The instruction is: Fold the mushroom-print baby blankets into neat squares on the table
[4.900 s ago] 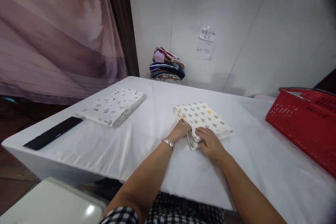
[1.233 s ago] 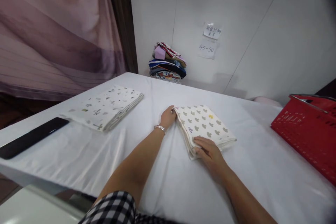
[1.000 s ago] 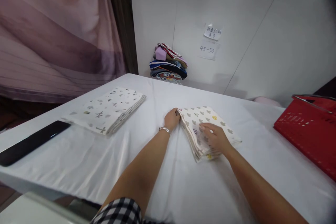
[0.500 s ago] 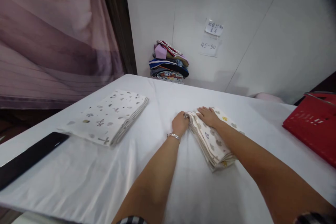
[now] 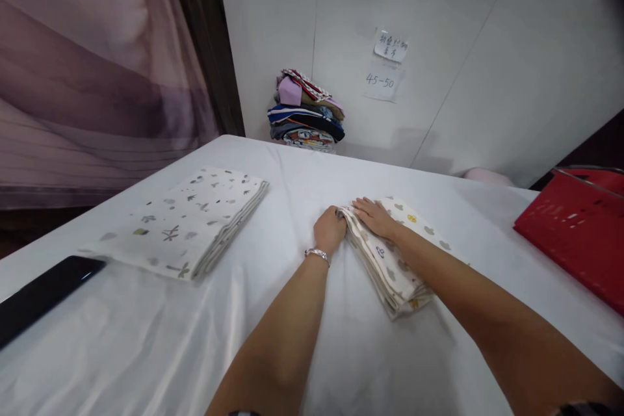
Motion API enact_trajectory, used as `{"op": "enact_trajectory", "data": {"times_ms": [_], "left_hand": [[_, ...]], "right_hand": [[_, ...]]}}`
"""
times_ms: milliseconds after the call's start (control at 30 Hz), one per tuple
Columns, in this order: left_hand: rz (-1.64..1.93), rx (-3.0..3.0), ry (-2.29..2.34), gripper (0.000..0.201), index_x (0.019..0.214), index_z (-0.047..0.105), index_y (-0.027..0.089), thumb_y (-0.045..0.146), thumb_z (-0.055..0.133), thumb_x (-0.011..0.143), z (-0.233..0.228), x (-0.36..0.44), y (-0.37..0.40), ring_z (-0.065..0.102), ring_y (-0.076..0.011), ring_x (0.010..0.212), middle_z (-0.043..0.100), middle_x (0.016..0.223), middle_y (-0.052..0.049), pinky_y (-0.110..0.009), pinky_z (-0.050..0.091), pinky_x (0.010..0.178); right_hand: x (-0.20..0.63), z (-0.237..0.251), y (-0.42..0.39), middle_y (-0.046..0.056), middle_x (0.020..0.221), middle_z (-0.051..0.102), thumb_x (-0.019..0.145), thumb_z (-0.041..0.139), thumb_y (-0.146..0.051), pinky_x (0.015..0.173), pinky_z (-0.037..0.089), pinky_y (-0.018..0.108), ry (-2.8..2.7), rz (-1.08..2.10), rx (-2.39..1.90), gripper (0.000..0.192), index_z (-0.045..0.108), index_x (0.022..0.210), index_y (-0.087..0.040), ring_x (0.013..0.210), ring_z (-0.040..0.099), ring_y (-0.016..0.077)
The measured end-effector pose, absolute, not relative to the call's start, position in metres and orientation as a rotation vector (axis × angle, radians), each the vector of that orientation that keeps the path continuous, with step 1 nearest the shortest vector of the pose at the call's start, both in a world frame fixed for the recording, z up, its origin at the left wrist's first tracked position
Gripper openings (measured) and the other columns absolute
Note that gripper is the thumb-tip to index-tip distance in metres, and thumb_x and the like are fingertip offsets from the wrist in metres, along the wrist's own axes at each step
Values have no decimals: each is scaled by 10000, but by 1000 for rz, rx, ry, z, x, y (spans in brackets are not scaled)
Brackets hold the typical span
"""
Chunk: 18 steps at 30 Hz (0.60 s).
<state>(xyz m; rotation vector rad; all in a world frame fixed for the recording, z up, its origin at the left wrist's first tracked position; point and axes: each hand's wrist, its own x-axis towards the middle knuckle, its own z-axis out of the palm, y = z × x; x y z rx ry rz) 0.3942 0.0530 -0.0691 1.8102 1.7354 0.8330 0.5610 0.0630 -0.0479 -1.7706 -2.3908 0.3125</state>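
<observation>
Head view: the folded cream cloth with grey heart print (image 5: 397, 260) lies mid-counter (image 5: 146, 338). Its far corner is pinched by the left hand (image 5: 330, 229), fingers closed, while the right hand (image 5: 374, 216) is pressed flat on top, fingers extended together, keeping the layers aligned.
</observation>
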Motion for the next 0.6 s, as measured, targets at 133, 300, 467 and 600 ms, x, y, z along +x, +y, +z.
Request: {"op": "enact_trajectory", "data": {"times_ms": [133,300,467,600], "left_hand": [[857,1806,1666,119,927,570,259,302,518,829,-69,393,53,595,-175,821,668,889,-7,-266,366,662],[991,1697,1754,190,979,518,236,336,538,820,-69,394,48,594,-172,838,632,1010,-33,-267,384,672],[924,1745,1843,159,855,518,216,373,522,829,-69,396,44,584,-178,776,618,908,-38,-277,386,640],[853,1832,1841,160,818,552,209,356,492,842,-67,397,42,587,-183,797,627,892,-47,-283,395,655]], "right_hand": [[556,-48,66,60,1437,401,966,229,-403,1090,176,541,-2397,300,-1672,479,437,1360,-227,1360,276,246],[554,-57,69,51,1362,498,969,244,-393,1077,222,523,-2370,235,-1635,442,490,1309,-254,1291,387,230],[556,-59,68,41,1365,495,970,254,-398,1081,223,515,-2368,214,-1637,437,483,1314,-258,1297,381,223],[555,-59,68,46,1362,497,969,253,-389,1077,232,513,-2380,185,-1637,438,481,1317,-252,1290,387,223]]}}
